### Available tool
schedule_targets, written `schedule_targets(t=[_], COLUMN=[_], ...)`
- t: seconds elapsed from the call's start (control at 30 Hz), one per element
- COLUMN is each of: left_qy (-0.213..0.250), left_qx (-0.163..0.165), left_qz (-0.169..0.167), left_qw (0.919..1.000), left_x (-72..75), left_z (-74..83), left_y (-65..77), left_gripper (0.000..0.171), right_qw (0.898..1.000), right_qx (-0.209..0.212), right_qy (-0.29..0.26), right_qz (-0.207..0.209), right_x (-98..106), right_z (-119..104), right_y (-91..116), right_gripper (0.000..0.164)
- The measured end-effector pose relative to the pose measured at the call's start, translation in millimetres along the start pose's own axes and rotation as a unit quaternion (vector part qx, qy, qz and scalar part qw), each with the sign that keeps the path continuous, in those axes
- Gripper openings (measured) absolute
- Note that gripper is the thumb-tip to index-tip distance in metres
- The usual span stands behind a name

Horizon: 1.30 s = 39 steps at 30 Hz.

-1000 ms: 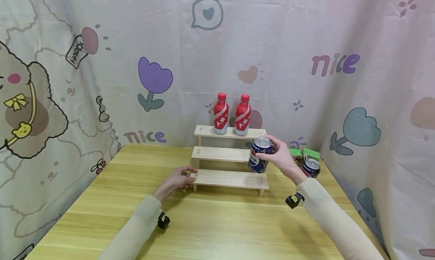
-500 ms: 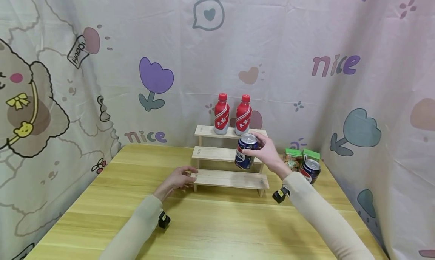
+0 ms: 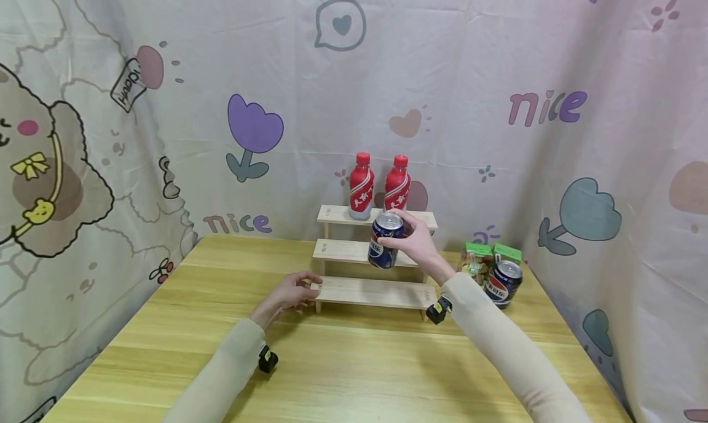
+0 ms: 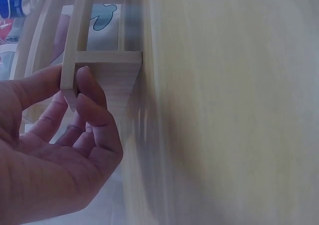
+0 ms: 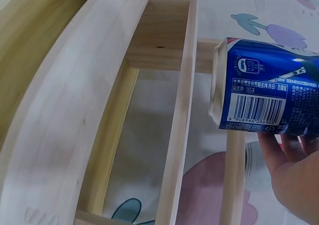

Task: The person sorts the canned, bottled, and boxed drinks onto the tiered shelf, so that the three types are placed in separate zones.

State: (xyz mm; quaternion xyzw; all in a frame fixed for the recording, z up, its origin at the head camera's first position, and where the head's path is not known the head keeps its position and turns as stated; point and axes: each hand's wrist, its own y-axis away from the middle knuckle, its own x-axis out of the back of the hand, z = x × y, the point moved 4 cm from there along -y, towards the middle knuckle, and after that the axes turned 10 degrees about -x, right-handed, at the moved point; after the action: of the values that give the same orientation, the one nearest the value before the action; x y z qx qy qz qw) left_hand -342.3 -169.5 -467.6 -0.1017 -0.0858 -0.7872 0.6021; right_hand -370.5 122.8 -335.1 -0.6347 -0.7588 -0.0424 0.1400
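Note:
A three-tier wooden display shelf (image 3: 376, 292) stands on the table, with two red-capped drink bottles (image 3: 362, 192) upright on its top tier. My right hand (image 3: 417, 243) grips a dark blue soda can (image 3: 383, 254) by its side, held up in front of the middle tier. In the right wrist view the can's barcode side (image 5: 269, 90) faces the camera, its base towards the tiers. My left hand (image 3: 289, 291) pinches the left end of the lowest tier; in the left wrist view its thumb and fingers (image 4: 99, 113) lie on either side of the board's end.
At the right of the wooden table (image 3: 354, 367), a second blue soda can (image 3: 504, 284) stands in front of green-topped cartons (image 3: 477, 264). A printed cloth curtain (image 3: 310, 103) hangs behind the table and along both sides.
My right hand has carried the can leftwards and slightly up, from the shelf's right end to before the middle tier. My left hand has kept its place on the lowest tier.

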Motion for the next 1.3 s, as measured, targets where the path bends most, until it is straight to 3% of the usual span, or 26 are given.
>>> schedule_targets(t=[0.33, 1.0, 1.3], left_qy=[0.006, 0.010, 0.006], left_qx=[-0.003, 0.004, 0.008], left_qz=[0.001, 0.004, 0.006], left_qw=[1.0000, 0.9999, 0.9999], left_x=[-1.4, -1.4, -1.0], left_z=[-1.5, -3.7, -1.9], left_y=[-1.7, -2.6, -2.2], left_gripper=[0.030, 0.032, 0.032], right_qw=[1.000, 0.999, 1.000], right_qx=[-0.022, -0.011, -0.004], right_qy=[-0.021, -0.050, -0.022], right_qz=[-0.005, -0.007, -0.011], right_x=[-13, -31, -37], right_z=[0, 3, 5], right_y=[-18, -43, -46], right_gripper=[0.066, 0.065, 0.063])
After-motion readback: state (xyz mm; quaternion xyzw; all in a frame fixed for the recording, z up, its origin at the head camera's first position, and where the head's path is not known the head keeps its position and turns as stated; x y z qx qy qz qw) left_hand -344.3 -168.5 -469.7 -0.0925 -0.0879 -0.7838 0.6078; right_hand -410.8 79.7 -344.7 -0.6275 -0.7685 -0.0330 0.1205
